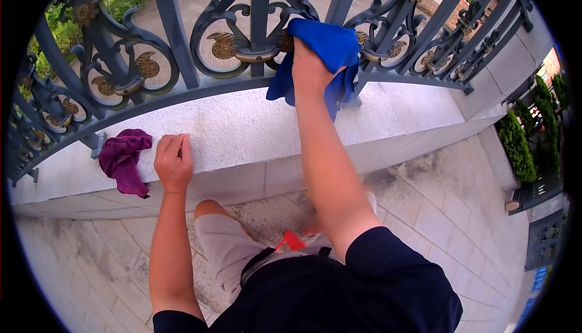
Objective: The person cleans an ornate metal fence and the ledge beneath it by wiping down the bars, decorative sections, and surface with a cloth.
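The head view has a dark grey metal fence (259,18) curving from 9 o'clock through 12 to 2, its scrollwork set with bronze-coloured ornaments (224,46). Its uprights partly block the paving and greenery behind. A crumpled purple cloth (125,160) lies at 9 o'clock, draped over the front edge of the ledge by a fence foot. Something red (293,240) shows at 6 o'clock, near the person's light shorts (221,242).

The fence stands above a pale stone ledge (236,128), with stone paving (418,212) below it. Outdoors, clipped bushes (516,151) stand at 3 o'clock.

The right hand (312,72), toward 12 o'clock, is closed on a blue cloth (330,45), which lies against the scrollwork; the cloth hides the fingertips. The left hand (174,162), inward of the purple cloth and apart from it, is curled with the fingers bent in, at the ledge; whether it pinches anything or touches the stone, I cannot tell.
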